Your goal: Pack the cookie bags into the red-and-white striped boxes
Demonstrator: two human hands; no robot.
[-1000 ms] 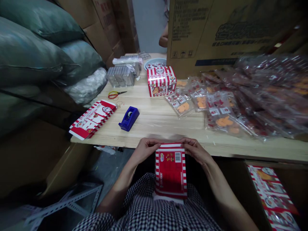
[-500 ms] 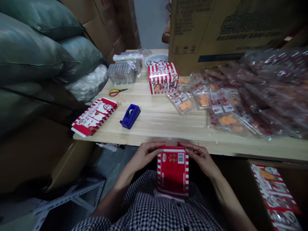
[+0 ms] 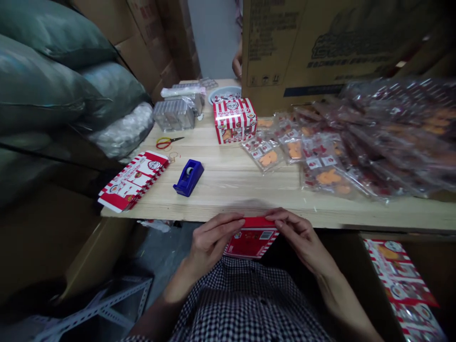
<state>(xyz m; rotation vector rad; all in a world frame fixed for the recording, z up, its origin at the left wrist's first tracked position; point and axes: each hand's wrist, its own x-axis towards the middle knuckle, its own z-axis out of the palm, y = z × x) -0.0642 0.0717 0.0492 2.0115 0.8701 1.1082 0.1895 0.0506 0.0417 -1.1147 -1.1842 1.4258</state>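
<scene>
A red-and-white striped cardboard box (image 3: 251,242) is held over my lap, just off the table's front edge, its printed side with a barcode facing me. My left hand (image 3: 213,240) pinches its upper left corner between thumb and fingers. At the upper right corner, my right hand (image 3: 297,232) grips the same red top edge. The box's far side is hidden from me. Beyond it on the table lie a blue tape dispenser (image 3: 188,178), a stack of flat striped cartons (image 3: 135,180) and yellow-and-red scissors (image 3: 166,142).
A finished-looking striped box (image 3: 235,121) stands mid-table on the wooden table (image 3: 228,190). Clear bags with orange pieces (image 3: 320,166) pile up at right, before a big brown carton (image 3: 285,47). Clear plastic trays (image 3: 174,114) stand at back left. Another person's hand (image 3: 237,64) shows behind.
The held box has tilted, its lower end swinging up so its face looks shorter and its red top edge shows more. Both hands keep hold. The view has shifted slightly.
</scene>
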